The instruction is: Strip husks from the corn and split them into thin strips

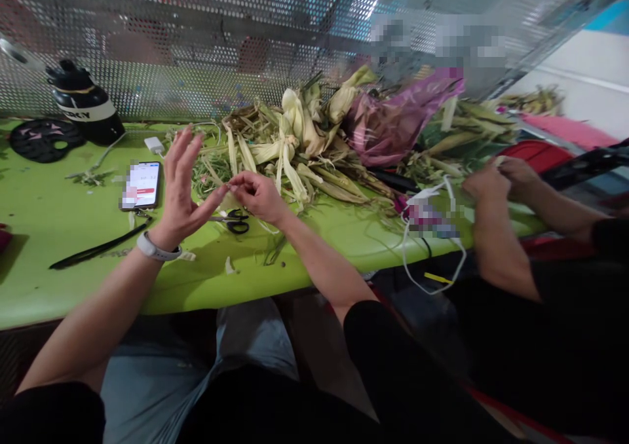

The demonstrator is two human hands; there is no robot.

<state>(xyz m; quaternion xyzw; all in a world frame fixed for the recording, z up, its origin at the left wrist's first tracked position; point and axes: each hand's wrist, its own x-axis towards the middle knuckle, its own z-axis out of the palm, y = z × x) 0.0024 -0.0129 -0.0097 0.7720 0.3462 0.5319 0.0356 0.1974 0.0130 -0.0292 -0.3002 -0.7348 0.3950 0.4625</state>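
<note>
My left hand (181, 183) is raised over the green table (59, 280), fingers spread and upright, thumb tip meeting my right hand. My right hand (256, 195) is closed in a pinch at that thumb, holding something too thin to name. Black scissors (234, 221) lie on the table just below both hands. A heap of corn husks (289, 149) lies right behind them. A white band sits on my left wrist.
A phone (142, 185) and a black strap (98, 247) lie at the left, with a white charger (154, 145) and a black helmet-like object (86, 103) farther back. A pink bag (398, 120) tops the husks. Another person's hands (496, 179) work at the right. Perforated metal walls the back.
</note>
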